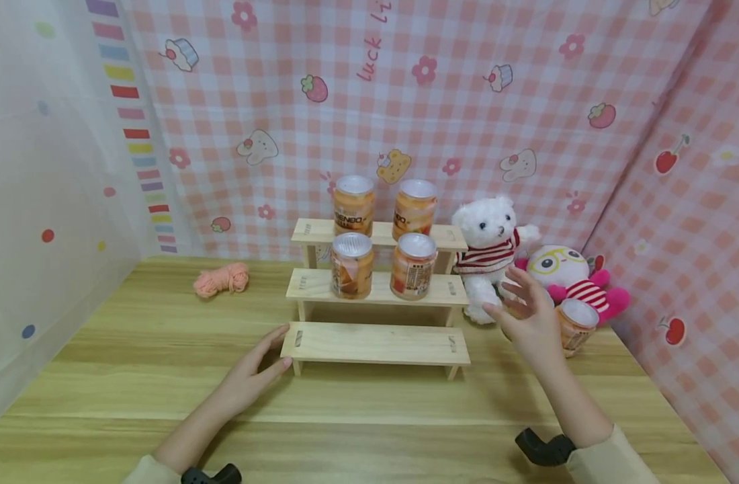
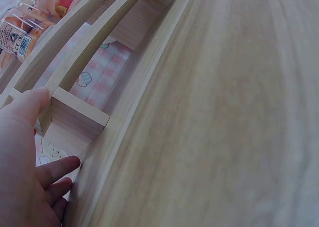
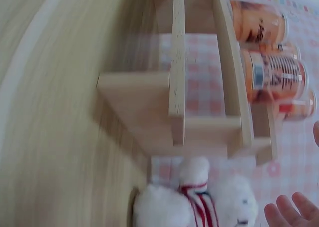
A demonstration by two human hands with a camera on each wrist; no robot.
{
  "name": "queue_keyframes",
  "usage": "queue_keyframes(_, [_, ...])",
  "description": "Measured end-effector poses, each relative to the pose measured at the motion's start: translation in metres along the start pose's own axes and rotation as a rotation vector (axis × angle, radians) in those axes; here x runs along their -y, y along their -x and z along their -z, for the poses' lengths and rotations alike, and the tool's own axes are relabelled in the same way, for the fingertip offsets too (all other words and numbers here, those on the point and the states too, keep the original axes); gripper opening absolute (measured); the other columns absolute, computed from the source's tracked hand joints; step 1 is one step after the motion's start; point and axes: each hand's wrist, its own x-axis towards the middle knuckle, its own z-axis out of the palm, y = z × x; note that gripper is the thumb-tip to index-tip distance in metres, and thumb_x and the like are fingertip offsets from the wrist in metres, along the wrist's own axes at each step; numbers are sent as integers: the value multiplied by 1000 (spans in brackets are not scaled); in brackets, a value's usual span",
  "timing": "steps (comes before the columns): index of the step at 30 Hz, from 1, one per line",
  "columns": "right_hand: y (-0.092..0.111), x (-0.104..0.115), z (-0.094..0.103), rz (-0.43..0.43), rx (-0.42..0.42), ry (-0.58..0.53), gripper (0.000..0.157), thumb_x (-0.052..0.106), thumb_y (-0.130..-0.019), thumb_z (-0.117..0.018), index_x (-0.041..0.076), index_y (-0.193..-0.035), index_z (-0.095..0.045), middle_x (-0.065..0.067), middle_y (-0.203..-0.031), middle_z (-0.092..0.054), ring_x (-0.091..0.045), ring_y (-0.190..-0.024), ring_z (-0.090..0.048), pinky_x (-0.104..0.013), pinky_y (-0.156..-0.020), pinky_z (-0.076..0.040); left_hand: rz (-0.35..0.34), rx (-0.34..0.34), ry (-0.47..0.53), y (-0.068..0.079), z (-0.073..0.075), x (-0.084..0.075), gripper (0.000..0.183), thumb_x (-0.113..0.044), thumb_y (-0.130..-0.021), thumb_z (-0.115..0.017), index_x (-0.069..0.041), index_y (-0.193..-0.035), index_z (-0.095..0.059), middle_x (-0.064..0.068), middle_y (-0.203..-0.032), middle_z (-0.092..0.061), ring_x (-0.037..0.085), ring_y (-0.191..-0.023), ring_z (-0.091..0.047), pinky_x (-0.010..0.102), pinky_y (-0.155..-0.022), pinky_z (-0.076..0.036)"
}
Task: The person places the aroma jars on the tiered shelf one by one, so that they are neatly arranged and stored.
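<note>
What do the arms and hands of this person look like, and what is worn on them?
Both hands, left and right, are bare, without gloves. Pale beige sleeves cover the lower arms partly. Beside each sleeve shows a black, bent, rounded device; no cable is visible.

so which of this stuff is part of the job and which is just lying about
Likely the job:
wooden shelf, touched by the left hand
four cans on it
can at far right

Apparently just lying about:
yarn
white bear
pink toy

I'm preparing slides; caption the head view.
Left hand at a three-tier wooden stand, four cans on its upper two tiers, right hand near a white teddy bear.
</note>
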Motion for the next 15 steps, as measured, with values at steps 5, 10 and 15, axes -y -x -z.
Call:
queue_keyframes(5, [4, -13, 20, -10, -57, 35, 68, -12, -76, -75, -1, -137, -46, 5, -126, -53, -8, -110, -54, -18, -89, -45, 0, -2, -14, 0, 0, 2, 58, -30, -97, -58, -18, -149, -35, 15, -136, -50, 35, -131, -38, 60, -104, -24])
queue_keyframes(10, [8, -25, 40, -63, -109, 95, 70, -12, -75, -75, 0, -137, -46, 13, -120, -54, -4, -107, -55, -14, -86, -45, 6, -1, -12, -1, 0, 2, 60, -32, -97, -58, -18, -150, -34, 16, -137, -49, 35, -131, -37, 60, -105, -24])
queue_keyframes(15, [11, -31, 60, -118, -139, 157, 70, -7, -77, -76, 5, -139, -46, 13, -116, -53, -1, -103, -54, -11, -83, -44, 17, -4, -12, 0, 0, 2, 60, -33, -97, -58, -18, -150, -34, 16, -137, -49, 36, -131, -37, 60, -105, -23])
